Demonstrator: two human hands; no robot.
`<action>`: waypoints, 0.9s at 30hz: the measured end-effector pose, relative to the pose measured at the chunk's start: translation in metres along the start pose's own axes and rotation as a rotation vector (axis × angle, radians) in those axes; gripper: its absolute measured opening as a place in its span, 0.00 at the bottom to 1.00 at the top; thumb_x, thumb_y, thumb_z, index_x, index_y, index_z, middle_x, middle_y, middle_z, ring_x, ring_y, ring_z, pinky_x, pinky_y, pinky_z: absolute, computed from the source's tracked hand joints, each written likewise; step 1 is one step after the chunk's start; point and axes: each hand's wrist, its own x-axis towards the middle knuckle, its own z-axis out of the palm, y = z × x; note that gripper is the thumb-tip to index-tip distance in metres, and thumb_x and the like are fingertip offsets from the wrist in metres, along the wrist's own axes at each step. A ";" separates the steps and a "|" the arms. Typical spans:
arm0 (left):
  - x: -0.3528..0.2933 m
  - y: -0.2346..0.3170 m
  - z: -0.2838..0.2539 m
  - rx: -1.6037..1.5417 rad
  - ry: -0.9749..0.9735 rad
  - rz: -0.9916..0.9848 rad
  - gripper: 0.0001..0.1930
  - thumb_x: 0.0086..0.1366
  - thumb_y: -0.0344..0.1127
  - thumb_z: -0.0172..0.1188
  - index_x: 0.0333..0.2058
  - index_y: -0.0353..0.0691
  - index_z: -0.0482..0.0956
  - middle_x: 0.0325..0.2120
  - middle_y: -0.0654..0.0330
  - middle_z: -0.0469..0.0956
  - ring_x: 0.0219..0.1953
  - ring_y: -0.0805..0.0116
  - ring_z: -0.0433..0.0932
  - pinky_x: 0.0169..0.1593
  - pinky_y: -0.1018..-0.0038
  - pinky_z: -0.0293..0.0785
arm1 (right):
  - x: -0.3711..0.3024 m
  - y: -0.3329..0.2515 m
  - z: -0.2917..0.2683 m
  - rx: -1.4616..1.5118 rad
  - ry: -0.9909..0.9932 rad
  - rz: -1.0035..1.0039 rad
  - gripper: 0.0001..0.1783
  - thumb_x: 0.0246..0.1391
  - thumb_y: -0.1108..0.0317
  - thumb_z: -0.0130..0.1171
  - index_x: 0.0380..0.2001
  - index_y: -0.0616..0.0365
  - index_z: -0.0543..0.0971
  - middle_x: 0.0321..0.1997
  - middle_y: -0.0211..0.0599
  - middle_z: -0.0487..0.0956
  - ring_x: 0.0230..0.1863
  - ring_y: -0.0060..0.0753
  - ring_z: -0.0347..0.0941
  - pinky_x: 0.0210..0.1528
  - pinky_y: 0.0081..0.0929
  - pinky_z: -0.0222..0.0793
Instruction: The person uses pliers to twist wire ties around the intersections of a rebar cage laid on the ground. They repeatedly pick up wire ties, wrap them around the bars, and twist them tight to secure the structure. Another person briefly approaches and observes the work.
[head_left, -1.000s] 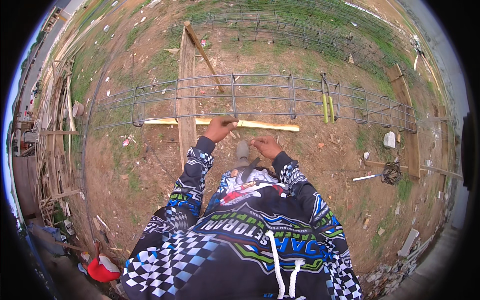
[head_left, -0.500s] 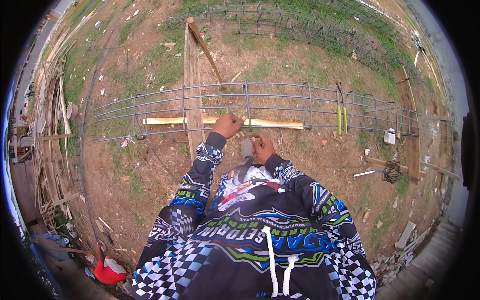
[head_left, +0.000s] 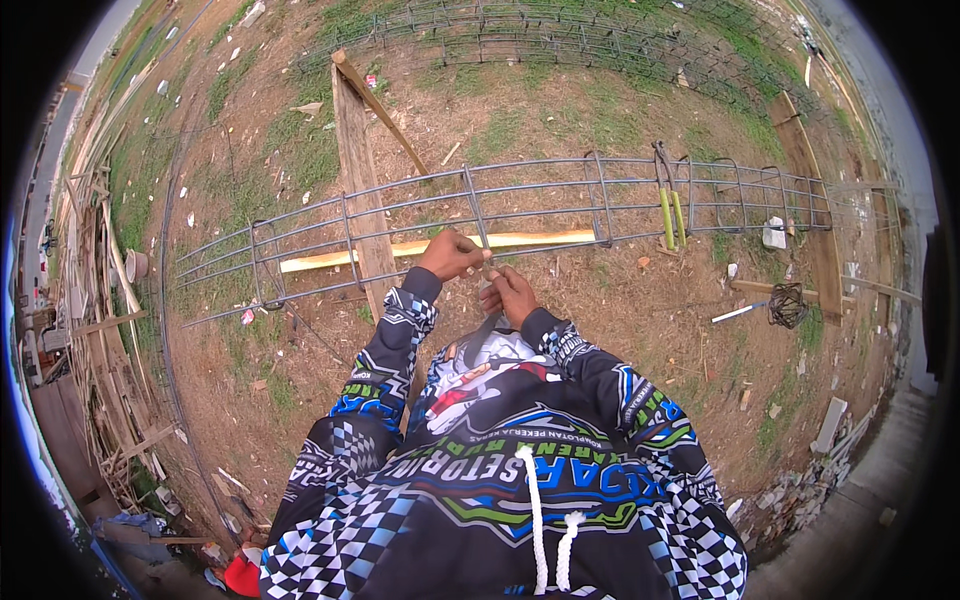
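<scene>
A long rebar cage (head_left: 540,188) runs across in front of me, its bars joined by square stirrups. My left hand (head_left: 454,256) is at the cage's near side, thumb and fingertips pinched together beside a stirrup. Just below and to its right, my right hand (head_left: 512,296) is closed, its fingertips close to the left hand's. Whatever is between the fingers is too small to make out. A pale wooden strip (head_left: 545,239) lies lengthwise at the cage, partly behind my left hand. Pincers with yellow-green handles (head_left: 672,218) hang on the bars to the right.
A wooden trestle (head_left: 352,150) supports the cage at left, and a plank (head_left: 803,150) stands at its right end. More rebar cages (head_left: 540,45) lie at the back. A wire coil (head_left: 788,306) rests at right. Scrap timber (head_left: 110,300) is piled at far left.
My view has shifted, so the cage appears tilted and moved left. My hands have come closer together, the right one rising toward the left. The red-clad person at lower left is mostly out of view.
</scene>
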 end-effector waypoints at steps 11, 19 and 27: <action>0.007 0.001 -0.006 -0.007 -0.099 -0.073 0.19 0.55 0.46 0.67 0.31 0.30 0.84 0.22 0.56 0.81 0.23 0.70 0.81 0.22 0.78 0.76 | 0.012 -0.003 0.004 -0.149 0.021 -0.033 0.30 0.64 0.42 0.38 0.39 0.62 0.71 0.21 0.38 0.75 0.17 0.29 0.73 0.18 0.25 0.70; 0.001 0.007 0.000 0.059 -0.083 0.009 0.16 0.56 0.43 0.65 0.26 0.32 0.84 0.18 0.57 0.80 0.18 0.73 0.77 0.24 0.76 0.74 | 0.006 -0.003 0.011 -0.173 0.029 -0.065 0.34 0.64 0.39 0.32 0.38 0.62 0.71 0.20 0.39 0.74 0.17 0.28 0.72 0.16 0.24 0.69; 0.005 -0.010 0.004 0.134 0.041 0.082 0.20 0.58 0.46 0.64 0.20 0.32 0.82 0.13 0.59 0.77 0.14 0.75 0.71 0.19 0.76 0.66 | 0.001 -0.013 0.021 -0.270 0.080 -0.109 0.33 0.62 0.38 0.35 0.38 0.62 0.71 0.19 0.38 0.73 0.17 0.28 0.71 0.17 0.25 0.68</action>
